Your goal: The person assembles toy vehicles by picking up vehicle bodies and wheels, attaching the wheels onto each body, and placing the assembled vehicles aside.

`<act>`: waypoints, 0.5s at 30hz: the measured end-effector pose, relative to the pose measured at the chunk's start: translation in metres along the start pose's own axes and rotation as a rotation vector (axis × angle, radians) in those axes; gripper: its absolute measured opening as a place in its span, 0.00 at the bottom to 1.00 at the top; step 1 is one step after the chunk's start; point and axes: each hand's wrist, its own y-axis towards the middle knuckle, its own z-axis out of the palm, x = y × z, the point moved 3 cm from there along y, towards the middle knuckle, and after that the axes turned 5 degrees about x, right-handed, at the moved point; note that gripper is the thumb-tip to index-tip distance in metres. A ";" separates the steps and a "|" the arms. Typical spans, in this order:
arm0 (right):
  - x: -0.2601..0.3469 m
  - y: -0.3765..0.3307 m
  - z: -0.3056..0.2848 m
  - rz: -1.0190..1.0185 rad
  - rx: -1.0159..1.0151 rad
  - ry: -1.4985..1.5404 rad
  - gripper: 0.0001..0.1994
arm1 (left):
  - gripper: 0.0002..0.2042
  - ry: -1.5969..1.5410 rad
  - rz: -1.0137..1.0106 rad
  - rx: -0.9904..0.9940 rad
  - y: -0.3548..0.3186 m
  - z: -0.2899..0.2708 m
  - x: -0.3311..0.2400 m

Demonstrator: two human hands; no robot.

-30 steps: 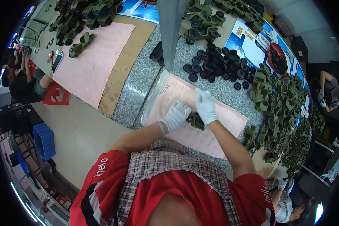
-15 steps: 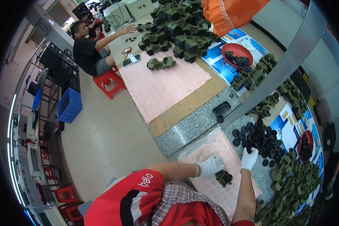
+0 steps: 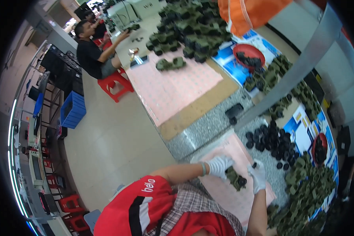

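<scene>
My left hand (image 3: 219, 166), in a white glove, grips the end of an olive-green toy jeep (image 3: 235, 179) that lies over a pink sheet (image 3: 218, 192). A black wheel shows at the jeep's near end. Just right of the jeep is my gloved right hand (image 3: 258, 177), its fingers pinched on a small black wheel (image 3: 255, 165). A gap separates that wheel from the jeep. Beyond my right hand, a heap of loose black wheels (image 3: 272, 141) lies on the grey speckled tabletop (image 3: 277, 183).
Many green jeep bodies (image 3: 306, 188) are piled at the right. Two red bowls (image 3: 236, 49) hold black parts. A slanting metal post (image 3: 291, 74) crosses above the table. Finished-looking jeeps (image 3: 192, 27) crowd the far end, where a co-worker (image 3: 91, 51) sits holding a jeep.
My right hand has come back from the wheel heap toward the jeep with a wheel in its fingers. My left hand stays on the jeep. The co-worker now holds a jeep.
</scene>
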 end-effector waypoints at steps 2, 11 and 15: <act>0.013 -0.005 0.028 -0.023 -0.050 0.146 0.15 | 0.42 0.028 0.049 -0.088 -0.001 -0.001 0.011; 0.067 -0.005 0.080 -0.457 0.058 -1.090 0.29 | 0.47 -0.102 -0.077 -0.078 0.008 -0.003 0.043; 0.065 -0.003 0.100 -0.340 0.219 -1.028 0.26 | 0.45 -0.076 -0.037 -0.180 0.004 0.004 0.039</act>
